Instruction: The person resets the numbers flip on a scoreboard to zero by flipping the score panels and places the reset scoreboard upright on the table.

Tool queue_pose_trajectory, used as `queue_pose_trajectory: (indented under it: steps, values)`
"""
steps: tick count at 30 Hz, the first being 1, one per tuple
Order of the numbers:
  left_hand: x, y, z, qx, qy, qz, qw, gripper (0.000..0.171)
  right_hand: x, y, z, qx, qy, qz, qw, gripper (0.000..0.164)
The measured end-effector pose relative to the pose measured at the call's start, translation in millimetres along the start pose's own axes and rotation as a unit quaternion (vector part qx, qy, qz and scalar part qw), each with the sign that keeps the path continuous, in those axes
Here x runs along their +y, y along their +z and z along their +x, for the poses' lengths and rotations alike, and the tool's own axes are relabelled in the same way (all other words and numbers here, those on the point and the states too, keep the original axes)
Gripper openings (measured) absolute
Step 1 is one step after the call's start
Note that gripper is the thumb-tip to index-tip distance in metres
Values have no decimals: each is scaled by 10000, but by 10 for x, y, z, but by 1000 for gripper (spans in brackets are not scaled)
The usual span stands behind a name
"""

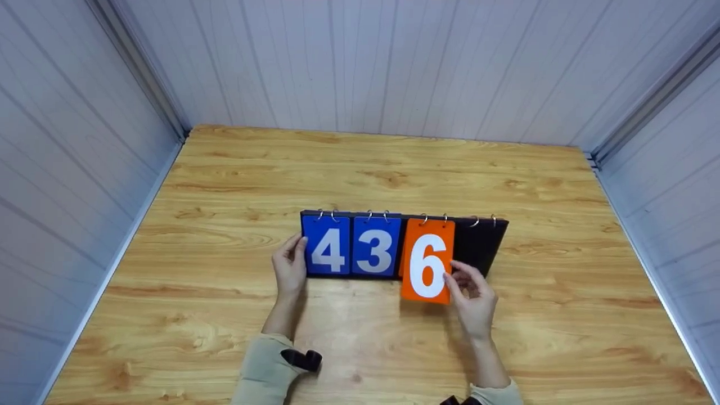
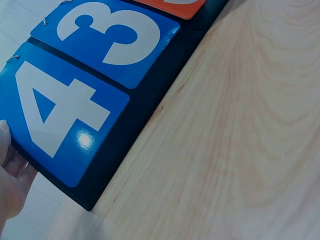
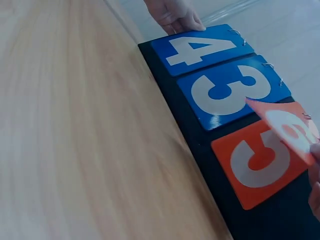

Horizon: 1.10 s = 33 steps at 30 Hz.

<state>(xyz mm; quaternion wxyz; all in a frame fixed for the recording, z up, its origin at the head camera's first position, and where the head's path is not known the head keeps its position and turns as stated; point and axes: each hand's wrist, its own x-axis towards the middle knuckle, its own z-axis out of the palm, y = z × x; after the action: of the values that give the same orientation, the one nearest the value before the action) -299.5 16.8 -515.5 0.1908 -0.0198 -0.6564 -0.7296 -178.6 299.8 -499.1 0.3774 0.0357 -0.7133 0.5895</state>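
Note:
A black flip scoreboard (image 1: pixel 477 244) stands tilted on the table, its number cards hung from metal rings along the top edge. Blue cards show a 4 (image 1: pixel 328 244) and a 3 (image 1: pixel 376 246). My left hand (image 1: pixel 289 269) grips the board's left end, thumb at the front beside the 4. With thumb and fingers, my right hand (image 1: pixel 476 298) pinches the right edge of an orange card (image 1: pixel 427 264) marked 6, lifted away from the board. Beneath it, in the right wrist view, lies another orange card (image 3: pixel 260 167) with a white digit partly covered.
The wood-grain table (image 1: pixel 371 174) reaches back to a pale panelled wall (image 1: pixel 360 67), with similar walls at left and right. At the board's right end, a pair of rings (image 1: pixel 484 220) carries no visible card. Dark wrist devices (image 1: pixel 302 360) sit at both sleeves.

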Motion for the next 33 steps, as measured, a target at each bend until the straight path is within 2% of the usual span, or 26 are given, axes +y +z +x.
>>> queue_pose_trajectory:
  steps: [3, 5, 9, 11, 15, 19, 21, 27, 30, 33]
  values:
    - [19, -1, -6, -70, 131, -27, 9999, 15, -47, -49, 23, -447, -166, 548, 9974, 18]
    - [103, 2, -20, -137, 192, -10, 9997, 15, -65, -79, 37, -719, -365, 772, 9937, 19]
    - [275, 14, -59, -180, 104, 68, 9998, 16, -117, -118, 60, -1079, -889, 1083, 9842, 27]
    - [307, 16, -65, -161, 39, 118, 9998, 16, -161, -116, 87, -1145, -1130, 1265, 9788, 28]
    - [295, 18, -56, -132, -26, 38, 9999, 16, -228, -102, 152, -991, -1457, 1425, 9740, 23]
    - [304, 21, -53, -120, -89, 2, 9999, 16, -324, -89, 256, -788, -1654, 1288, 9746, 8]
    - [307, 22, -50, -105, -108, -7, 9999, 16, -369, -78, 343, -801, -1884, 1312, 9700, 3]
    - [312, 17, -42, -36, -144, 61, 9999, 16, -511, -24, 704, -804, -2643, 1222, 9533, 14]
    - [315, 18, -48, -46, -155, 141, 9998, 16, -589, 11, 877, -666, -2712, 1077, 9542, 15]
    - [316, 22, -53, -68, -176, 159, 9997, 16, -636, 38, 1031, -506, -2520, 935, 9619, 7]
